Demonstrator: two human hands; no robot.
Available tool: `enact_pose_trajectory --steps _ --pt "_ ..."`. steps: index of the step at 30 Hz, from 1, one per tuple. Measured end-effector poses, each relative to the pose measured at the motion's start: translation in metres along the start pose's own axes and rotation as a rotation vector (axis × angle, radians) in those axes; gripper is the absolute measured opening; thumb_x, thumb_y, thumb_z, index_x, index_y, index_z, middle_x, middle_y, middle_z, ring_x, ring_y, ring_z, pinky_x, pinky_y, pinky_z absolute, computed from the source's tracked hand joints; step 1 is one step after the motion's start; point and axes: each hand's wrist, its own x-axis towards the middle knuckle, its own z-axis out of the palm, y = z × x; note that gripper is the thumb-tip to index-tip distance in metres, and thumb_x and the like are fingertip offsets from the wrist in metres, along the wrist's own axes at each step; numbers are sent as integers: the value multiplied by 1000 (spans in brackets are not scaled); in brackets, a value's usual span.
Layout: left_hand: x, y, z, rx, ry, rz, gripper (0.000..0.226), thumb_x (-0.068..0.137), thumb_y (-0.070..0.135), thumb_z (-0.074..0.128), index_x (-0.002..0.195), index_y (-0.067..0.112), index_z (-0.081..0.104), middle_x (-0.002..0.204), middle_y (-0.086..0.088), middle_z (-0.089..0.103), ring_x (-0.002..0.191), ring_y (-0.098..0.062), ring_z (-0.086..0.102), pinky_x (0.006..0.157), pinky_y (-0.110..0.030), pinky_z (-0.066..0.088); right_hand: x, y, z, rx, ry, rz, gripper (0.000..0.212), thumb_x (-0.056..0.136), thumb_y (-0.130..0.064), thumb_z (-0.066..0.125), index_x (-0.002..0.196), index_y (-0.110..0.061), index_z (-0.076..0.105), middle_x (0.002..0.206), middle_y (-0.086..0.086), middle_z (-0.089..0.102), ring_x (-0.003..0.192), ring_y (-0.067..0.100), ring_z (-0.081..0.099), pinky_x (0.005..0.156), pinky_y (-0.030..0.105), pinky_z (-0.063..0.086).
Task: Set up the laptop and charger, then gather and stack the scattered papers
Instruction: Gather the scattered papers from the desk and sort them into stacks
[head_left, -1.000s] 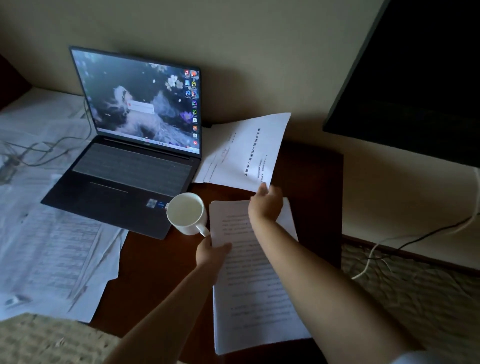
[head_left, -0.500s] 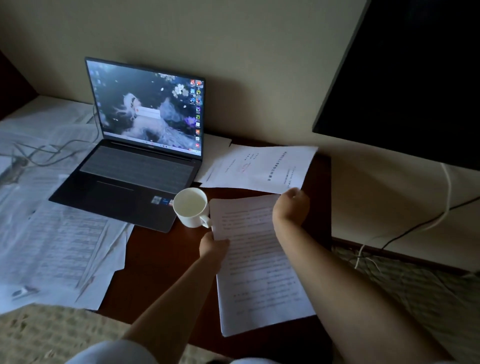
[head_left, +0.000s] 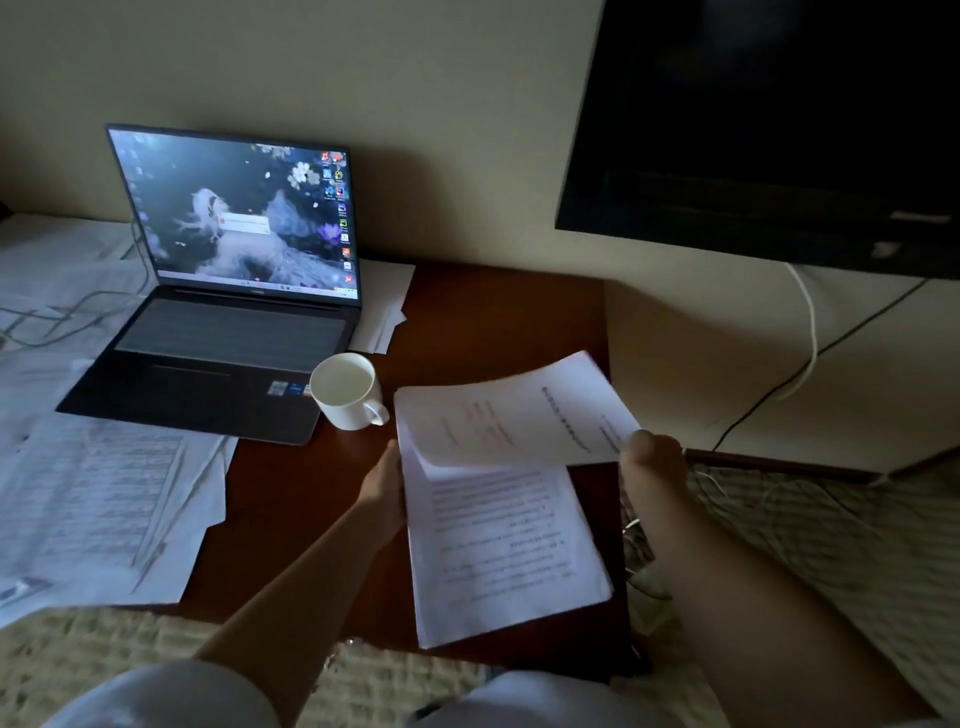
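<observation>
step: stacking papers | right hand (head_left: 652, 457) pinching loose sheets (head_left: 519, 415) over near-right stack (head_left: 498, 545) | left hand (head_left: 384, 488) gripping stack's left edge | next: lowering sheets squarely, aligning edges

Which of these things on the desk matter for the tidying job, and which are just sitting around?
Part of the job: open laptop, charger cable, stack of papers, sheets held by right hand, left hand, scattered papers.

Lying about: white mug, dark screen.

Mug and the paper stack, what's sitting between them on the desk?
Nothing: head view shows bare brown desk between the white mug and the paper stack.
</observation>
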Motion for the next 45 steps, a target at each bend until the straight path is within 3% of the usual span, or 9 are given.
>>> enact_pose_trajectory --steps 6,9,16,21,25,27,30,40,45 --pt "3 6 -10 -166 -182 -114 66 93 64 27 111 12 63 106 -17 68 101 -35 62 87 -47 48 2 -6 7 -62 -83 -149 31 90 -8 41 110 2 62 118 23 61 109 39 57 84 36 45" --pt "0 13 -4 163 -192 -69 44 89 51 48 107 12 59 93 -15 63 80 -30 63 69 -39 51 -3 -24 27 -14 -109 -314 28 91 -5 40 113 -4 58 118 19 60 108 36 56 82 34 44" --pt "3 8 8 457 -117 -27 27 88 10 61 115 7 55 99 -17 64 86 -34 65 65 -40 53 -4 -66 78 378 -174 -409 57 95 1 39 147 -21 29 145 9 43 122 28 51 99 41 45" --pt "7 1 13 439 36 -76 35 76 6 74 106 7 57 95 -16 68 82 -32 68 65 -41 57 1 -59 96 74 -122 -379 64 87 -14 60 145 -10 32 148 11 36 136 29 35 109 41 34" --pt "-1 -6 19 432 -6 -111 39 71 7 79 104 3 59 92 -17 70 75 -29 70 56 -37 58 1 -46 86 256 -165 -124 56 84 -15 58 137 -6 44 136 14 49 118 31 52 95 37 45" --pt "-7 -9 22 394 -52 -106 37 76 5 74 110 -2 58 96 -20 69 79 -33 69 61 -41 58 -3 -42 75 393 -260 -50 38 84 -13 58 120 -4 56 107 13 63 84 25 60 70 30 47" --pt "-19 -7 26 430 -62 -7 30 83 2 65 112 -2 56 98 -19 68 83 -32 68 62 -39 58 -15 -29 59 458 -384 -56 26 84 -4 57 109 2 60 74 5 55 65 17 50 58 25 37" --pt "-88 71 21 291 -137 520 13 81 -1 68 82 11 62 74 -7 69 68 -24 66 65 -39 55 -77 -59 -2 763 -273 -327 39 79 -3 52 118 -10 52 102 9 61 83 22 58 57 27 40" --pt "-111 81 6 314 -44 713 18 79 1 72 85 11 58 81 -7 65 74 -25 65 65 -36 57 -126 -65 -9 880 65 -482 20 83 4 42 95 -6 54 78 0 55 75 20 51 56 25 37"
